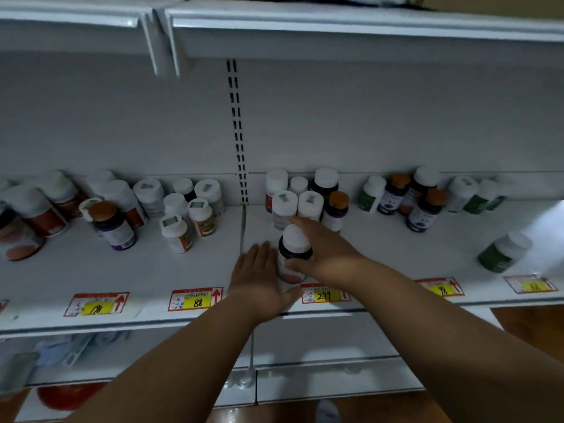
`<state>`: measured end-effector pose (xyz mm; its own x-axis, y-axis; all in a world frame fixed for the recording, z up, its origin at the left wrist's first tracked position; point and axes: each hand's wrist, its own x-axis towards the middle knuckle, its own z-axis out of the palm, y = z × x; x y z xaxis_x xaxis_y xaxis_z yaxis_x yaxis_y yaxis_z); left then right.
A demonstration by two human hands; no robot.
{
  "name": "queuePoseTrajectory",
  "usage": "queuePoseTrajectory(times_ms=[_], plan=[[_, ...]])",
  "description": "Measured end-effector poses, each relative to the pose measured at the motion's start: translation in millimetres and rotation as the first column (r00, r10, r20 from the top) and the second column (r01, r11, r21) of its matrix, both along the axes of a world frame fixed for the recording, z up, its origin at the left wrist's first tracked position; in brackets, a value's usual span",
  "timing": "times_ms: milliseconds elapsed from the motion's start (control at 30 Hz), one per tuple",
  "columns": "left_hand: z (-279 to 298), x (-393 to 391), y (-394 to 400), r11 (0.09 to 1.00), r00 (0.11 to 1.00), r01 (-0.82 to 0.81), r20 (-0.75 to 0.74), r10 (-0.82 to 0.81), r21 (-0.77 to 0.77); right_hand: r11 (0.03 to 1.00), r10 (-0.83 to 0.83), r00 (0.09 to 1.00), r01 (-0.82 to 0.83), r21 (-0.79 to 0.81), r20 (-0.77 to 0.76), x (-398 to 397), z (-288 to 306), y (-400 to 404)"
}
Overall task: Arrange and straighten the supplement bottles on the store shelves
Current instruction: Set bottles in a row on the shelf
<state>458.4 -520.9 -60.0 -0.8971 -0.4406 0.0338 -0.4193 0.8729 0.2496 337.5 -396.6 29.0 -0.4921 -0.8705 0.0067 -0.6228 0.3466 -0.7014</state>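
Bottle (pixel 292 254) stands near the shelf (pixel 122 270) front edge, right hand (pixel 323 254) curled around its upper body, left hand (pixel 259 279) flat against its side. Probably light, rigid, slick plastic (top-heavy maybe), so gripping mid-body seems safest.

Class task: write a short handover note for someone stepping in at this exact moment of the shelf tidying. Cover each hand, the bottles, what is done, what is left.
Left hand: flat and open against the left side of the front bottle.
Right hand: grips that same bottle near its cap.
The bottle stands at the shelf front, above the 299 tag.
Done: little; the back clusters look loose.
Left: place this bottle, straighten the lone green bottle at right, and line up the rest.
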Motion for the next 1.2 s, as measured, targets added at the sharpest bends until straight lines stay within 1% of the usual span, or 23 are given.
queuePoseTrajectory(times_ms=[100,167,200,267,333,400,467,567,667,733,800,900,967,1067,1200], plan=[[4,2,1,1.000,1.000,0.002,0.006,-0.002,-0.002,0.999,0.022,1.000,-0.022,0.025,0.010,2,3,0],[13,4,1,1.000,1.000,0.019,-0.018,-0.019,0.017,0.998,0.001,0.999,-0.003,0.056,0.036,3,7,0],[19,7,3,0.999,0.997,0.034,-0.070,-0.032,0.027,0.999,-0.022,0.999,0.020,0.045,0.049,4,8,2],[27,15,9,0.999,0.975,0.027,-0.222,-0.022,0.017,0.997,-0.070,0.997,0.071,-0.032,0.044,6,9,10],[35,25,20,0.999,0.943,-0.049,-0.329,0.047,0.004,0.989,-0.111,0.993,0.106,-0.104,-0.036,6,10,25],[45,33,35,0.991,0.927,-0.134,-0.350,0.135,0.025,0.983,-0.142,0.982,0.125,-0.137,-0.124,3,10,41],[55,36,50,0.981,0.900,-0.189,-0.391,0.192,0.044,0.976,-0.160,0.972,0.129,-0.178,-0.172,-2,12,57],[72,32,79,0.983,0.831,-0.180,-0.529,0.171,0.035,0.965,-0.175,0.961,0.125,-0.231,-0.213,-18,18,85],[83,11,124,0.990,0.772,-0.132,-0.623,0.128,0.040,0.969,-0.166,0.953,0.109,-0.223,-0.255,-44,23,128],[88,-15,165,0.994,0.770,-0.098,-0.630,0.105,0.046,0.970,-0.181,0.947,0.128,-0.206,-0.264,-67,27,166],[90,-45,208,0.999,0.778,-0.035,-0.626,0.050,0.036,0.962,-0.209,0.937,0.145,-0.233,-0.281,-91,33,204],[97,-90,254,0.998,0.816,0.040,-0.577,-0.003,0.051,0.953,-0.249,0.923,0.179,-0.245,-0.293,-123,41,249],[102,-113,272,0.996,0.837,0.047,-0.547,0.003,0.078,0.948,-0.273,0.928,0.215,-0.234,-0.252,-139,43,270],[107,-146,287,0.996,0.856,0.055,-0.517,-0.010,0.071,0.937,-0.299,0.923,0.235,-0.260,-0.243,-164,44,289],[107,-192,295,0.993,0.865,0.091,-0.500,-0.044,0.070,0.888,-0.408,0.875,0.313,-0.337,-0.262,-207,43,308]])
